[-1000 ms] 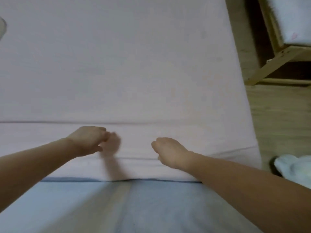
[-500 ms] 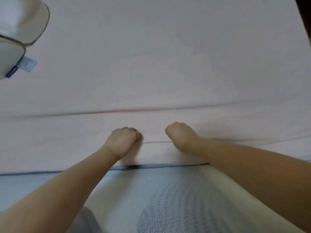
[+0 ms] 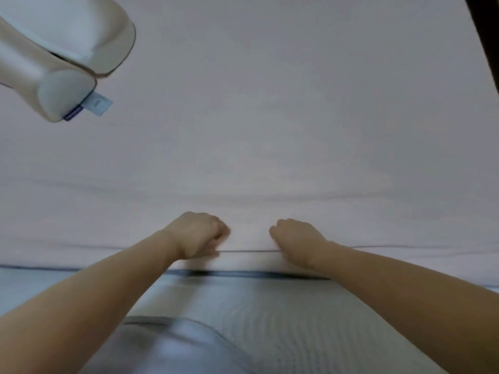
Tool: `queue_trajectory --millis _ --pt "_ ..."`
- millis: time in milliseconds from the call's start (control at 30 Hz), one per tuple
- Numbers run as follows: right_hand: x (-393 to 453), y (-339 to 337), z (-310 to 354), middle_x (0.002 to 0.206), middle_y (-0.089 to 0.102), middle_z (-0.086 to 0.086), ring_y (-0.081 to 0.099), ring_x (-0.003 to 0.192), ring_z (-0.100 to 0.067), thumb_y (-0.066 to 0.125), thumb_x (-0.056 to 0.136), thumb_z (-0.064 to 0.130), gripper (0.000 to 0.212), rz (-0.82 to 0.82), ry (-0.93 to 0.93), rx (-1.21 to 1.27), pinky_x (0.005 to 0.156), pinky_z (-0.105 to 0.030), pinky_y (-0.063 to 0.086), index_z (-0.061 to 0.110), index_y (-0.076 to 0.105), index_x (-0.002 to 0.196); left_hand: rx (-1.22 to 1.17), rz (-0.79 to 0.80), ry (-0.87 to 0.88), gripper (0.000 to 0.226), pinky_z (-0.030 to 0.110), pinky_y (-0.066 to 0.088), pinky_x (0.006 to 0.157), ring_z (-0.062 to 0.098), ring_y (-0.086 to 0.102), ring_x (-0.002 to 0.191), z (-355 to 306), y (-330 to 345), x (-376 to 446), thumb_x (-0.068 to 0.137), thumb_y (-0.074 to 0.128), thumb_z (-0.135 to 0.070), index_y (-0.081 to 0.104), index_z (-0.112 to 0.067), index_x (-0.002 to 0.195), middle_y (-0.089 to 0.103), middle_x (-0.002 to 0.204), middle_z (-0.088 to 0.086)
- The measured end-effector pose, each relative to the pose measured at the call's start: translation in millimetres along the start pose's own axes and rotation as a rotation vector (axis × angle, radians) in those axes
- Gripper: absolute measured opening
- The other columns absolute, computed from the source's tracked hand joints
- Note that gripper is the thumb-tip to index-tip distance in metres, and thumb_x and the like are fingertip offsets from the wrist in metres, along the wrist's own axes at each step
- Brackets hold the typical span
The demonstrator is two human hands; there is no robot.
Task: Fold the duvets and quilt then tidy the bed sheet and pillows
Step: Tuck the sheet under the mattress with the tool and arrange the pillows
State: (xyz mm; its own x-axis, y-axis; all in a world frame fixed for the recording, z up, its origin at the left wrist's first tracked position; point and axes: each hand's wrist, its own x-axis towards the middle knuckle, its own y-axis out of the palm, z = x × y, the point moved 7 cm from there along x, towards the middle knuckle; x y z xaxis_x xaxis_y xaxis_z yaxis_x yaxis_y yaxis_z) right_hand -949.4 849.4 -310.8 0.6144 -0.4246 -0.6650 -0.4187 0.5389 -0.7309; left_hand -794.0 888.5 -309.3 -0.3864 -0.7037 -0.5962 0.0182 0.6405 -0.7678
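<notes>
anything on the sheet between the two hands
No object: in the head view only a bare strip of bed sheet lies between the left hand and the right hand, both curled at its edge.

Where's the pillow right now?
In the head view, the pillow lies on the bed sheet at the upper left, far beyond the left hand.

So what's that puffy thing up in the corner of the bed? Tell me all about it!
That is a pillow, cream-white, soft-looking and curvy, with a raised rounded end. A small pale label hangs from its corner beside a dark blue strip. It lies on the pale sheet at the top left, partly out of view. Neither hand touches it.
</notes>
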Motion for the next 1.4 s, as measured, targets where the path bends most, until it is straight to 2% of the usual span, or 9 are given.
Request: queue_trajectory --millis 167,300,533,667,867,1000,1167,1333,1400 --pt "54.1 -30.1 114.0 0.120 0.047 -0.013 0.047 0.109 -0.030 0.061 0.087 0.017 0.036 -0.166 -0.187 0.024 0.076 -0.038 0.040 0.007 0.045 0.118 0.275 0.195 -0.103 0.060 0.031 0.041 0.089 0.019 0.045 0.123 101.3 32.8 -73.9 0.089 0.057 -0.046 0.032 -0.026 0.140 0.035 0.143 -0.005" --pt "111.8 -61.4 192.0 0.112 0.055 -0.012 0.054 0.101 -0.029 0.056 0.086 0.005 0.028 -0.315 -0.164 -0.061 0.067 -0.033 0.034 0.008 0.052 0.113 0.321 0.080 -0.180 0.034 0.034 0.044 0.085 0.022 0.050 0.116 159.3 50.0 -101.9 0.098 0.039 -0.022 0.040 -0.023 0.132 0.046 0.132 -0.001" --pt "158.3 -66.1 261.3 0.123 0.054 -0.020 0.053 0.114 -0.035 0.037 0.096 -0.001 0.028 -0.032 -0.121 0.063 0.091 -0.037 0.042 0.000 0.054 0.118 -0.063 0.074 -0.122 0.011 0.028 0.033 0.070 0.029 0.058 0.096 194.1 76.3 -125.6 0.089 0.052 -0.010 0.051 -0.021 0.084 0.061 0.104 0.010" --pt "156.5 -65.8 271.5 0.127 0.052 -0.019 0.052 0.116 -0.034 0.037 0.097 0.003 0.030 0.097 -0.088 0.054 0.093 -0.037 0.042 0.002 0.054 0.122 -0.192 0.079 -0.129 0.010 0.027 0.039 0.074 0.029 0.059 0.099 199.2 74.9 -131.7 0.088 0.056 -0.011 0.061 -0.015 0.096 0.061 0.106 0.009" --pt "186.2 -90.7 340.8 0.119 0.050 -0.012 0.050 0.111 -0.030 0.049 0.092 0.008 0.027 -0.124 -0.123 0.089 0.083 -0.037 0.044 0.008 0.048 0.119 0.124 0.012 -0.194 0.039 0.034 0.042 0.083 0.023 0.047 0.115 282.7 86.4 -201.2 0.092 0.050 -0.026 0.041 -0.022 0.130 0.044 0.128 0.000" --pt "222.1 -102.9 396.8 0.119 0.053 -0.015 0.053 0.110 -0.033 0.044 0.092 -0.001 0.030 -0.223 -0.101 0.094 0.083 -0.040 0.046 0.003 0.049 0.121 0.212 0.038 -0.287 0.028 0.033 0.042 0.081 0.022 0.051 0.110 347.4 109.0 -240.8 0.099 0.037 -0.017 0.045 -0.023 0.124 0.050 0.123 0.000" --pt "243.9 -99.2 400.5 0.115 0.059 -0.018 0.056 0.106 -0.033 0.037 0.093 0.000 0.027 -0.175 -0.115 0.179 0.086 -0.036 0.043 0.004 0.059 0.109 0.076 0.056 -0.250 0.011 0.028 0.034 0.067 0.023 0.056 0.095 355.8 115.2 -235.8 0.088 0.050 -0.016 0.057 -0.021 0.096 0.059 0.107 0.002" --pt "246.7 -104.0 401.6 0.112 0.063 -0.014 0.057 0.105 -0.031 0.043 0.092 0.002 0.023 -0.101 -0.201 0.224 0.081 -0.031 0.041 0.004 0.062 0.106 -0.143 -0.053 -0.239 0.034 0.035 0.045 0.088 0.021 0.050 0.111 314.1 108.9 -209.6 0.086 0.065 -0.026 0.053 -0.018 0.117 0.051 0.119 0.000" --pt "245.5 -106.3 393.8 0.109 0.064 -0.016 0.059 0.102 -0.031 0.044 0.091 0.002 0.022 -0.094 -0.214 0.229 0.076 -0.029 0.039 0.003 0.062 0.103 -0.193 -0.070 -0.332 0.023 0.035 0.045 0.086 0.024 0.055 0.111 309.2 105.6 -199.9 0.090 0.058 -0.018 0.059 -0.017 0.113 0.057 0.117 0.004"
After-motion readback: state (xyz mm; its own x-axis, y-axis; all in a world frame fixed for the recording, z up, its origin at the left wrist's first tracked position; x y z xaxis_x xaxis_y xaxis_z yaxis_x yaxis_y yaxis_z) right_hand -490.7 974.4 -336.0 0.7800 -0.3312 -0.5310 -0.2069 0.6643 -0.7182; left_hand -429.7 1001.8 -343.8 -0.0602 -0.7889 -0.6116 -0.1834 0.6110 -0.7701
